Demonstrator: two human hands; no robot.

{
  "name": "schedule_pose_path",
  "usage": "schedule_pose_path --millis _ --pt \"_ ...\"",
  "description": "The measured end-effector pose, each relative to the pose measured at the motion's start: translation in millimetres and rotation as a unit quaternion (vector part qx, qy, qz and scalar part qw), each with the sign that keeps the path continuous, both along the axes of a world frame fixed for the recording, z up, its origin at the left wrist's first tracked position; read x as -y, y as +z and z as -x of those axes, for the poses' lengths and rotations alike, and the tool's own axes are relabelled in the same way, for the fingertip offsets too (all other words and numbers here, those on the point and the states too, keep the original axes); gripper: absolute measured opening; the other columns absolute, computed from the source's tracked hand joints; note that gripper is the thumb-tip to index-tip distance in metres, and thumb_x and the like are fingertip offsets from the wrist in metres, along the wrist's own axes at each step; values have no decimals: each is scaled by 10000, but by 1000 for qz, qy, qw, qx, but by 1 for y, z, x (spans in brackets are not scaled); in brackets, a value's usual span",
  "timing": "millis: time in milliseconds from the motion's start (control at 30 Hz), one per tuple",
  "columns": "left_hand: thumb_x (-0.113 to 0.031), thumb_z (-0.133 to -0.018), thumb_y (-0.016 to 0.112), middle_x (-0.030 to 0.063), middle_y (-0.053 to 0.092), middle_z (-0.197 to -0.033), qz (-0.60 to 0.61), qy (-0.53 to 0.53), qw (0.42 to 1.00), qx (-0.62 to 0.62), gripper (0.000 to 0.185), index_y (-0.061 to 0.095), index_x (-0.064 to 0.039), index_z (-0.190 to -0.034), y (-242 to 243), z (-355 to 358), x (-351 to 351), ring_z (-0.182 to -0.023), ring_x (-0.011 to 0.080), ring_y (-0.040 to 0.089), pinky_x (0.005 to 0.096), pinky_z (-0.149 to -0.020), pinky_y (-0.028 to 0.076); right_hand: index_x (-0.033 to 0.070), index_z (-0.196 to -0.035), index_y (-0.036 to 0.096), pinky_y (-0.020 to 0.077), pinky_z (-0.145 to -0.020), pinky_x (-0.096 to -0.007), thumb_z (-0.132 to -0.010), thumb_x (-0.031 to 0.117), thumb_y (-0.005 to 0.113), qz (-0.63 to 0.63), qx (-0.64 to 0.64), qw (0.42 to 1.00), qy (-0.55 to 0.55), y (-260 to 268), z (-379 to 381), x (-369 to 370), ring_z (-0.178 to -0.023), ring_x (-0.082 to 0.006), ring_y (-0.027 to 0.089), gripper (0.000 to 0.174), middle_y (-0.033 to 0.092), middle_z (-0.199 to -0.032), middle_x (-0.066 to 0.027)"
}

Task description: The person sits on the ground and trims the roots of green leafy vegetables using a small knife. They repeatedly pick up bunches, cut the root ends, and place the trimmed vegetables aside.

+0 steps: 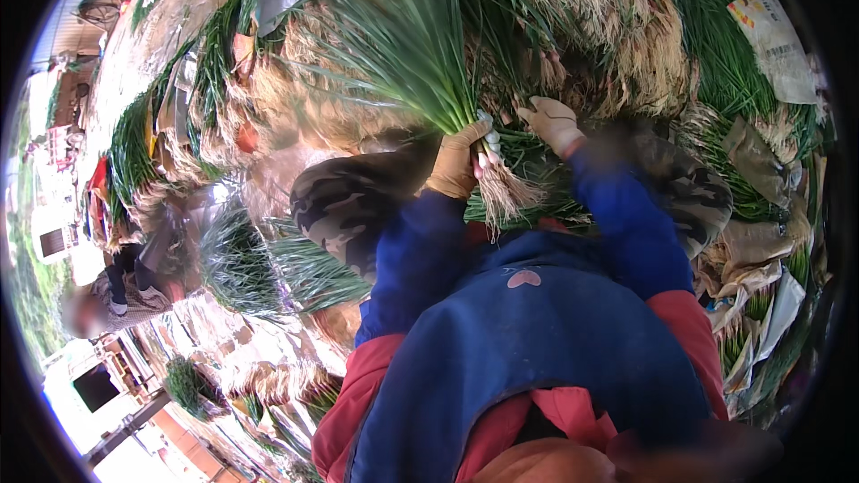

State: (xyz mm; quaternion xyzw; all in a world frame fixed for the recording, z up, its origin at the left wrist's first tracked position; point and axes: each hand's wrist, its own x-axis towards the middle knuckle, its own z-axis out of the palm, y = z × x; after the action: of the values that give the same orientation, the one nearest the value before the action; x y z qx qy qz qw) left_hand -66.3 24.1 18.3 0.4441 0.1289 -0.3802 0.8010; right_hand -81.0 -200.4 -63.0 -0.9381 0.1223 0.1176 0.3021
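My left hand (462, 157), in a tan work glove, is shut around a bunch of spring onions (439, 87). Their green leaves fan out away from me, towards the upper left. The pale and pinkish bulbs (488, 147) and stringy roots (503, 191) hang below the fist, towards my lap. To the right of the bunch is my gloved right hand (554, 122), fingers bent and pointing left, beside the rooty heap. Whether its fingertips pinch a stalk is too unclear to see. More green leaves (557, 178) lie between my camouflage-clad knees.
A thick heap of rooted onions (644, 54) rises before me. Rows of bundles (221, 74) stretch along the left, with loose leafy piles (238, 261) beside my knee. At right lie a printed sack (775, 47) and crumpled sheeting (751, 255). Another person (131, 288) is at far left.
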Motion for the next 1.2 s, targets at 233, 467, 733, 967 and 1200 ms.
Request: schedule_pose_path --millis 233,467,733,967,1200 --pt "-182 -907 614 76 591 -612 -23 33 999 -25 235 599 -13 -744 15 3 -2 -407 147 521 263 -415 453 55 -1049 661 483 -789 -413 -886 362 571 -91 -27 995 -19 32 14 30 -867 -357 620 358 673 -936 -168" --pt "-140 -901 619 61 579 -663 15 6 1000 -24 99 577 -50 -909 9 -2 10 -478 162 542 278 -456 467 139 -1160 678 508 -868 -367 -892 276 580 235 -212 813 490 -63 111 130 -974 -265 658 317 702 -1047 -62" --pt "-111 -894 601 74 596 -677 -5 25 1000 -15 119 593 -31 -983 12 2 2 -453 160 540 234 -409 430 53 -1287 549 470 -895 -341 -948 249 544 -88 131 987 28 35 4 12 -1060 -359 605 392 633 -1158 -204" --pt "-159 -912 602 67 597 -663 -13 14 1000 7 218 604 2 -1059 8 3 0 -432 143 539 257 -379 434 95 -1050 656 487 -799 -426 -892 307 568 126 90 988 7 24 -9 20 -933 -375 605 279 641 -1010 -165" --pt "-151 -911 607 122 665 -685 8 0 999 34 191 643 37 -915 15 8 15 -415 148 559 226 -325 371 66 -901 634 468 -607 -376 -871 175 637 -60 258 964 -28 127 51 -12 -701 -300 596 113 609 -794 -123"
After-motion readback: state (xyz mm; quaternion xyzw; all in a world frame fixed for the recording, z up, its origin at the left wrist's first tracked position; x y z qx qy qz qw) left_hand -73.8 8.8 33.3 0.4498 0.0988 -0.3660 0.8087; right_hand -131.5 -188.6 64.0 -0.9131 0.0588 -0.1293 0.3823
